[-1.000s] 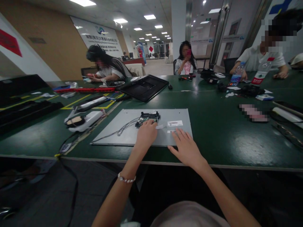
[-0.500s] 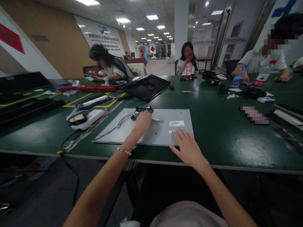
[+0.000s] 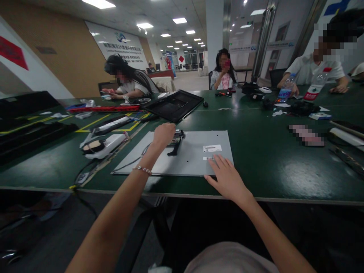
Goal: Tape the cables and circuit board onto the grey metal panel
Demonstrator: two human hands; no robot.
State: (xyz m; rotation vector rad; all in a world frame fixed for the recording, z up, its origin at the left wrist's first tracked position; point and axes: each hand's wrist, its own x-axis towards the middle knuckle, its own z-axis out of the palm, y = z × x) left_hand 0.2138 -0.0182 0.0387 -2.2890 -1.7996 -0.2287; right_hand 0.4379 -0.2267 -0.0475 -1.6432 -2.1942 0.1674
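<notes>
A flat silver-grey display panel (image 3: 196,167) lies back side up on the green table, with two white labels at its right. Over its far left part, my left hand (image 3: 165,135) is closed on a black bracket (image 3: 176,143) with what looks like a circuit board in it. That bracket is tilted, and the hand hides its left part and most of the fingertips. Thin grey cables (image 3: 132,162) run from there across the panel's left side. My right hand (image 3: 226,174) rests with fingers spread on the near right corner, touching the panel by the lower label.
Beyond the panel lies a black monitor frame (image 3: 176,105). A white handheld device (image 3: 109,146) and cables are at left. Two bottles (image 3: 286,89) and a pink phone-like object (image 3: 305,135) are at right. Several people sit around the table (image 3: 270,170).
My left hand has moved up and left, and the bracket has tilted, showing more of its right side and a lower arm. My right hand stays in place.
</notes>
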